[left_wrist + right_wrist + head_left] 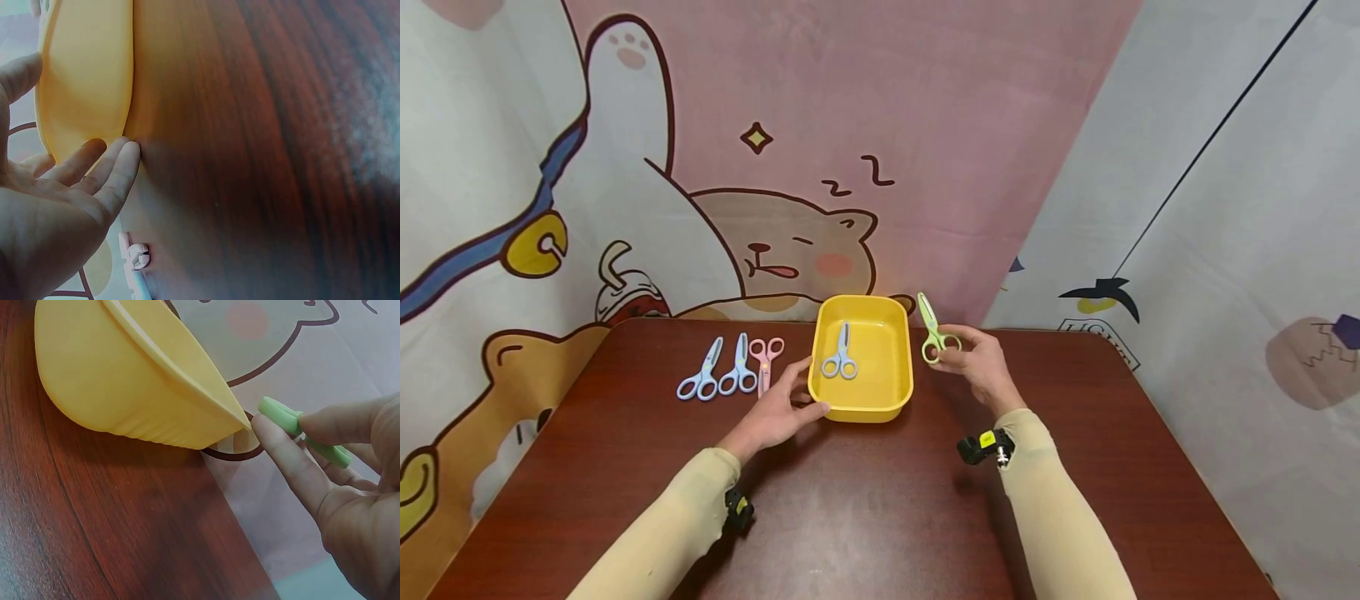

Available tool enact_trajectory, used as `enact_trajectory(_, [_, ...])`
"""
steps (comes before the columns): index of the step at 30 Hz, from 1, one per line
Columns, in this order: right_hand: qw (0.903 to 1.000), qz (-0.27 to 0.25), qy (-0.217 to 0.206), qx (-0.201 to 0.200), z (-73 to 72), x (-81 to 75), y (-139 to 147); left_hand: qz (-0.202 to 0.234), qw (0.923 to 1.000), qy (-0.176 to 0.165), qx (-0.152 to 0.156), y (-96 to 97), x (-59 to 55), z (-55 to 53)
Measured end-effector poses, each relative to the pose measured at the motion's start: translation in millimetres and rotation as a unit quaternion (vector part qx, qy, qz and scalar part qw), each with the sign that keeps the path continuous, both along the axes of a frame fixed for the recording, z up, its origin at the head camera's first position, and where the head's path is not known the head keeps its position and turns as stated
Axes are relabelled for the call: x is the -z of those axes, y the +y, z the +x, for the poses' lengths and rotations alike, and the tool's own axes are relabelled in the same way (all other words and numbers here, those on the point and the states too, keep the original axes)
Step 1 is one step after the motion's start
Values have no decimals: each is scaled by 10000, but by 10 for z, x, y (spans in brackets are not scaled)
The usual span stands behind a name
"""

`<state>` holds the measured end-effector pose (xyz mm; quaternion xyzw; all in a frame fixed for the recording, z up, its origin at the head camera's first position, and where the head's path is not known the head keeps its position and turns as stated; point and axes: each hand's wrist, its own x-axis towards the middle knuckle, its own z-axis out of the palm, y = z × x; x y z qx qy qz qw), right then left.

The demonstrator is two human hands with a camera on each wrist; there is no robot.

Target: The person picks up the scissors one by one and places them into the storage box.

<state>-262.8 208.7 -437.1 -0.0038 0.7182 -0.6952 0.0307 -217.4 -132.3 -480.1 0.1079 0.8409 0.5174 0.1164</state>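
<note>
My right hand point(985, 367) pinches green scissors point(928, 315) by their handle loops, just right of a yellow bin point(895, 404). The blades point up and away in the head view; in the right wrist view, thumb and fingers close on the green handle point(281, 415). My left hand point(778, 417) rests against the bin's near left corner, its fingers fairly straight along the outer wall point(87, 75) and the thumb at the front rim. Inside the bin lie blue scissors point(841, 364), blades pointing away.
Left of the bin, two blue scissors point(707, 385) point(741, 375) and pink scissors point(765, 350) lie in a row on the dark wooden table point(865, 517). The pink pair points toward me. A printed cloth point(970, 150) hangs behind the table's far edge.
</note>
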Motion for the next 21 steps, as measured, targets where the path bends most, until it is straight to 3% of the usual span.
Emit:
enact_trajectory(9, [9999,-153,-58,-13,-11,-42,-80,-11,10000,-14,10,-2,-7,4])
enact_trajectory(21, [9998,34,-194,61,-41,-76,-177,-15,10000,-48,17,-9,-13,-4])
